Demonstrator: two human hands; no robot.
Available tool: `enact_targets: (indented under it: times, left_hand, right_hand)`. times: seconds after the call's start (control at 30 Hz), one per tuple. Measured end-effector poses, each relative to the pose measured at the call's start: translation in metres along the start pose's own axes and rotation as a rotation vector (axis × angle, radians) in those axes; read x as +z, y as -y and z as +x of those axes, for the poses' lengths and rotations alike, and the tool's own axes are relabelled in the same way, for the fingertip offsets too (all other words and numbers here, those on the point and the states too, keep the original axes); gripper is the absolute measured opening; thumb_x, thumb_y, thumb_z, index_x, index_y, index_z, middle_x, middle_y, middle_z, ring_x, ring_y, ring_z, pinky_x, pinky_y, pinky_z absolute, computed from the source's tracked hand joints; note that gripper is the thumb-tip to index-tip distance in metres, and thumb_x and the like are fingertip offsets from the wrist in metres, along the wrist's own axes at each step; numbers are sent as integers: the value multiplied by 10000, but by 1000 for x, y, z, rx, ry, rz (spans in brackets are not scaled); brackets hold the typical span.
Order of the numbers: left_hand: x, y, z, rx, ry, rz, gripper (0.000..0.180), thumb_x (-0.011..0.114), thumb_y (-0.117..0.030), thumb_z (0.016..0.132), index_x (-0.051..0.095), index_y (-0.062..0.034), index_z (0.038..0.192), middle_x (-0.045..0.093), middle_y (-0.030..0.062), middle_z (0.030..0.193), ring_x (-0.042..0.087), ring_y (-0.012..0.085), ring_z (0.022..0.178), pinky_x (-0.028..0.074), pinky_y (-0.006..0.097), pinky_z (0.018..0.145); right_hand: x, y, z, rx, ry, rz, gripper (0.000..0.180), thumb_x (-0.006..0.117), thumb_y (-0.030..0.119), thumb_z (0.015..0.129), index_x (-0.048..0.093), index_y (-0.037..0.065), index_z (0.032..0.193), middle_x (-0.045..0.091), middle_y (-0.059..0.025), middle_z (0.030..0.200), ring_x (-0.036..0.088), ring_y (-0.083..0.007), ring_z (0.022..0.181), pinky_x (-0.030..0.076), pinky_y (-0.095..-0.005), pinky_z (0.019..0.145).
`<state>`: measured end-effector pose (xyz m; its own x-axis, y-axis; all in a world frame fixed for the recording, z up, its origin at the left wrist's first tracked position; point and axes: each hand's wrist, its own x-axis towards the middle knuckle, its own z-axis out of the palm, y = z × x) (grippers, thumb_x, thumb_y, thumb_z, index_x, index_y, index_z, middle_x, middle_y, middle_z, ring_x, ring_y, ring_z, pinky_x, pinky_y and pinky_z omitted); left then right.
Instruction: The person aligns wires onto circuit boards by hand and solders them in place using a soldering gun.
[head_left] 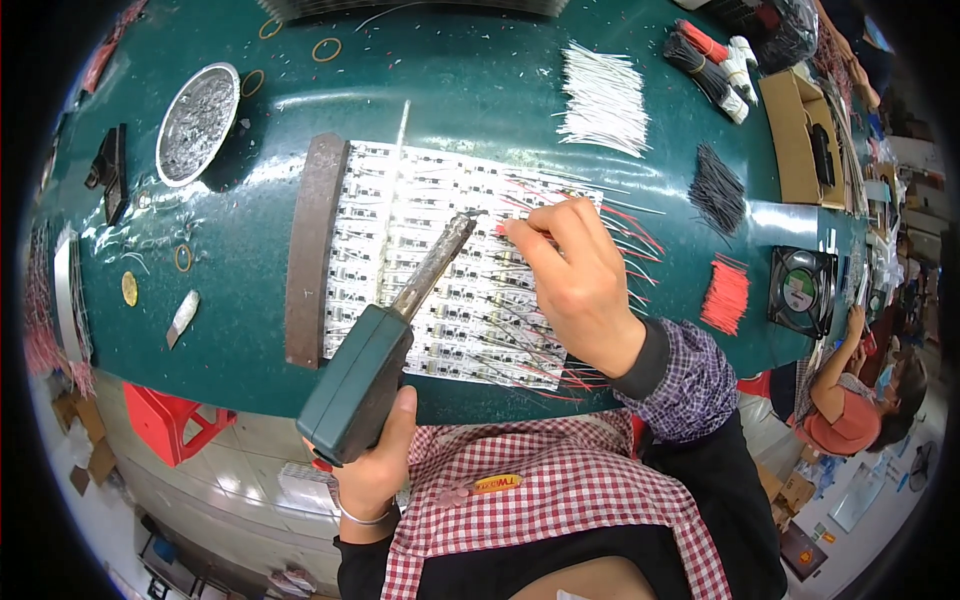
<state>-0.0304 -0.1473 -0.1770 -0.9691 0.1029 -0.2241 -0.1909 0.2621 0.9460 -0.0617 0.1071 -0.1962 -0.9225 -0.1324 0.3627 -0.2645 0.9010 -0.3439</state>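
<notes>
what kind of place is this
Most likely an electronics assembly workshop. The left hand grips a soldering iron over a panel of small circuit boards, the right hand pinches a red wire there, and cut wire bundles lie on the green bench.

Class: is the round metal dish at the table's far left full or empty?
Full: the round metal dish is filled nearly to its rim with grey, shiny metallic material.

bare green table [480,90] beyond circuit panel [440,270], white wires [603,98] right, solder dish [197,123] left
</notes>
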Motion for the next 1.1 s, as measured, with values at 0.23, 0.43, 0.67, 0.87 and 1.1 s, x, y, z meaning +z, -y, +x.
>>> enact_targets:
  times: [0.23,0.43,0.67,0.87,1.1]
  left_hand:
    - [1,-10,-2,-81,-44,-21,266,735,0,802,651,41,1051,661,74,833,563,104,615,431,247,550]
    - [3,-15,-1,-176,-62,-47,218,795,-54,759,693,43,925,699,79,806,639,144,662,501,282,611]
    - [2,-2,-3,-26,-30,55,195,784,-38,742,697,32,901,700,91,796,650,169,628,497,283,589]
    - [3,-5,1,-98,21,5,179,775,-35,748,690,32,890,689,80,787,634,149,612,489,274,576]
    - [1,-1,-2,-79,19,-5,163,767,-29,759,684,33,884,677,78,768,625,137,613,485,273,569]
  right_hand:
    - [1,14,-7,24,-60,94,381,648,-114,636,679,-15,1003,570,-84,857,549,-244,774,471,-338,630]
    - [1,10,-11,11,33,65,311,638,-9,718,645,-26,1028,564,-98,916,544,-250,848,491,-325,663]
    - [2,11,-12,22,30,46,302,636,-22,734,646,-28,1035,554,-94,910,535,-243,843,485,-324,658]
    - [3,12,-12,24,27,38,300,638,-18,736,648,-25,1036,552,-91,909,533,-239,839,485,-321,668]
    - [3,11,-11,30,22,46,280,636,-9,745,651,-23,1024,552,-89,905,535,-237,840,487,-323,666]
